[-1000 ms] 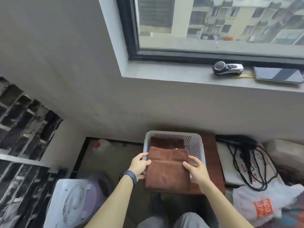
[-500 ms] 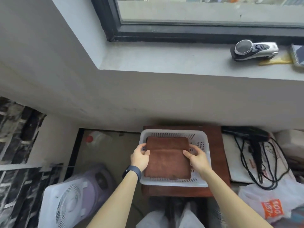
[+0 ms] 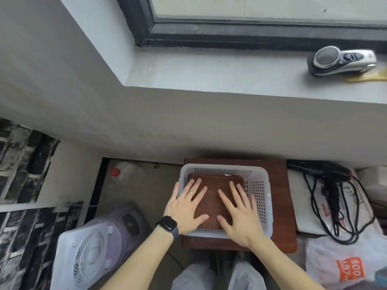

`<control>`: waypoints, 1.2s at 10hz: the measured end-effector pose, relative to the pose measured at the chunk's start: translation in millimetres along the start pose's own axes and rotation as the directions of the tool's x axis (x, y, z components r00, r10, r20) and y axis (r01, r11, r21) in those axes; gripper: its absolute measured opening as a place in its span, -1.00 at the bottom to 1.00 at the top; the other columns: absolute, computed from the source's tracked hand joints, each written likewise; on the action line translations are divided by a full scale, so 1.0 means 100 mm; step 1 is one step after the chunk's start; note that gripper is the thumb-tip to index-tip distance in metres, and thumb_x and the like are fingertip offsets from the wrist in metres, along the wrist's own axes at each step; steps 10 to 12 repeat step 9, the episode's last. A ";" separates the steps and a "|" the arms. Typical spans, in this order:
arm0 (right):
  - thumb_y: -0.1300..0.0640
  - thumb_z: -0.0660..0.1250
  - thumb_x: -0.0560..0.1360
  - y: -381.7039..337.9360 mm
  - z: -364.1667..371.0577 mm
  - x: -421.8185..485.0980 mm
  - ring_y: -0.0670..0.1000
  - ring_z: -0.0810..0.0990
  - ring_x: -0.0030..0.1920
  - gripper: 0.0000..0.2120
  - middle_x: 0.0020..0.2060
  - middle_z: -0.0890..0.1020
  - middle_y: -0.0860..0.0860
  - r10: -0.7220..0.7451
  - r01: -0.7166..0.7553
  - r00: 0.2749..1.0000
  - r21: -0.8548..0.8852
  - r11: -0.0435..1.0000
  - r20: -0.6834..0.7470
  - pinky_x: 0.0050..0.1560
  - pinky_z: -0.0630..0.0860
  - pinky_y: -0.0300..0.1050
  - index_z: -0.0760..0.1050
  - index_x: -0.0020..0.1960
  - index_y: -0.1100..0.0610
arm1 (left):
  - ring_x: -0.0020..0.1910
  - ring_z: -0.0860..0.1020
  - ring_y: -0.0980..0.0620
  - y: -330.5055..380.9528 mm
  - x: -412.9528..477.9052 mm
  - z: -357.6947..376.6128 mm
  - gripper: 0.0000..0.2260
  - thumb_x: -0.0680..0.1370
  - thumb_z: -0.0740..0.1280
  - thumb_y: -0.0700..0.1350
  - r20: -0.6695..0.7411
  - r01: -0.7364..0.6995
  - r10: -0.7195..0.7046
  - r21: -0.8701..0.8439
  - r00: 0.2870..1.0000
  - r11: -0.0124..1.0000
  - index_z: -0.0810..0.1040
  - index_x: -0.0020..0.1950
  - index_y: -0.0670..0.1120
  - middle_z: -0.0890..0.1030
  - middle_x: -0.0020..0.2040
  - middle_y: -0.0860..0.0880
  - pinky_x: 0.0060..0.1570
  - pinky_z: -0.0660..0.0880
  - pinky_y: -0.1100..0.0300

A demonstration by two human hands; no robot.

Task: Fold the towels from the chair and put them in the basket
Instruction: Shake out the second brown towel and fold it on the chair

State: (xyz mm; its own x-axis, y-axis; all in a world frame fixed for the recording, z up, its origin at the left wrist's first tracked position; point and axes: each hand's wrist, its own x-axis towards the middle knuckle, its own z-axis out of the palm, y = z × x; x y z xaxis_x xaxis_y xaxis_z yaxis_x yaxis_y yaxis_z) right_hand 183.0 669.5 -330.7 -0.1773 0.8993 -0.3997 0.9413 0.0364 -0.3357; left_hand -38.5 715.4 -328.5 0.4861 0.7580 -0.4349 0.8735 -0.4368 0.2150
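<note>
A folded brown towel (image 3: 211,203) lies flat inside the white perforated basket (image 3: 259,197), on top of another brown towel whose far edge shows behind it. The basket stands on a small reddish-brown wooden table (image 3: 281,206). My left hand (image 3: 187,208) presses flat on the towel's left side with its fingers spread. My right hand (image 3: 239,214) presses flat on the right side, fingers straight too. The chair is out of view.
A white box fan (image 3: 88,254) stands on the floor at lower left, a plastic bottle with a red cap (image 3: 125,173) behind it. A black hair dryer with cables (image 3: 326,185) and a white plastic bag (image 3: 343,262) lie at right. An electric shaver (image 3: 341,62) rests on the windowsill.
I carried the folded towel forward and lowered it into the basket, then let go of its sides. Both hands now lie flat on top of it.
</note>
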 end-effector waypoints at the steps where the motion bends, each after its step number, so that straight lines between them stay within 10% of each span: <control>1: -0.48 -0.08 0.49 0.12 -0.02 0.21 0.00 -0.46 0.54 -0.22 0.56 -0.40 -0.09 0.010 0.009 0.985 -0.109 0.994 0.173 0.50 -0.32 0.35 -0.33 0.57 -0.26 | 0.57 -0.30 -0.06 -0.17 0.15 -0.02 -0.11 0.43 -0.03 0.53 0.139 0.007 -0.018 0.079 0.990 0.997 -0.31 0.58 0.13 -0.31 0.59 0.01 0.45 -0.35 -0.26; 6: -0.55 -0.19 0.45 0.18 -0.05 0.46 0.00 -0.53 0.50 -0.22 0.50 -0.50 -0.13 0.089 -0.023 0.925 -0.180 0.983 0.370 0.48 -0.32 0.40 -0.43 0.52 -0.30 | 0.51 -0.44 -0.14 -0.12 0.37 0.10 -0.06 0.42 -0.05 0.55 0.256 0.078 -0.144 0.253 0.956 0.964 -0.46 0.52 0.08 -0.46 0.53 0.00 0.44 -0.36 -0.28; 9: -0.09 0.08 0.64 -0.09 -0.75 0.53 0.13 0.08 0.60 -0.45 0.62 0.04 0.04 0.115 -0.037 0.877 -0.175 0.984 0.467 0.52 0.15 0.18 0.01 0.60 -0.22 | 0.57 0.06 -0.17 0.12 0.28 -0.52 -0.28 0.58 0.18 0.25 0.358 0.129 -0.162 0.116 0.920 0.985 -0.06 0.62 0.03 -0.06 0.63 -0.05 0.47 0.05 -0.26; 12: -0.09 0.08 0.64 -0.09 -0.75 0.53 0.13 0.08 0.60 -0.45 0.62 0.04 0.04 0.115 -0.037 0.877 -0.175 0.984 0.467 0.52 0.15 0.18 0.01 0.60 -0.22 | 0.57 0.06 -0.17 0.12 0.28 -0.52 -0.28 0.58 0.18 0.25 0.358 0.129 -0.162 0.116 0.920 0.985 -0.06 0.62 0.03 -0.06 0.63 -0.05 0.47 0.05 -0.26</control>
